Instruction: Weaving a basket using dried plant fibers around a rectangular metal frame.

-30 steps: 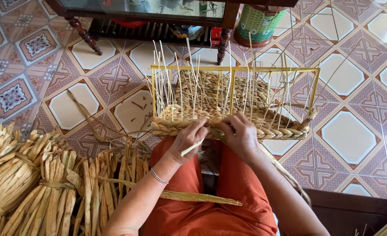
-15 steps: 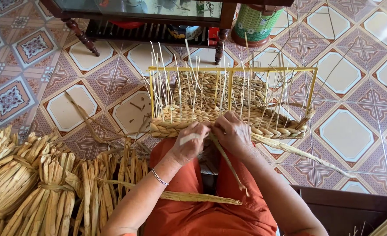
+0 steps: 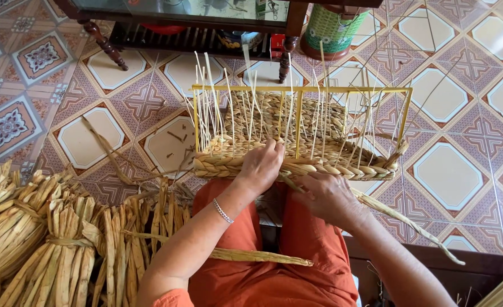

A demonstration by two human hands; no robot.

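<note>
The floor (image 3: 81,142) was laid with patterned tiles in cream, pink and purple, and at the top of the view stood a dark wooden cabinet (image 3: 194,23) on turned legs with a green woven container (image 3: 332,25) just beside it. On the tiles in front of the seated person sat a half-woven basket (image 3: 297,153), its low braided wall of pale dried fibre built around a yellow rectangular frame (image 3: 299,90), with many thin upright stakes (image 3: 228,108) sticking up above the weave. The near edge of the basket lay just beyond the knees of the person, who wore orange trousers (image 3: 308,250). The left hand (image 3: 261,165), with a thin bracelet (image 3: 222,211) on its wrist, was pressed against the near braided wall, its fingers curled over the rim; whether they pinched a strand could not be told. The right hand (image 3: 326,196) lay just below the basket's near edge, closed on a long flat strand of dried fibre (image 3: 410,219) that trailed off to the right across the floor. The 2 hands were near each other but not touching. Another loose strand (image 3: 251,256) lay across the lap. To the left, several tied bundles of dried fibre (image 3: 46,250) lay side by side on the floor.
</note>
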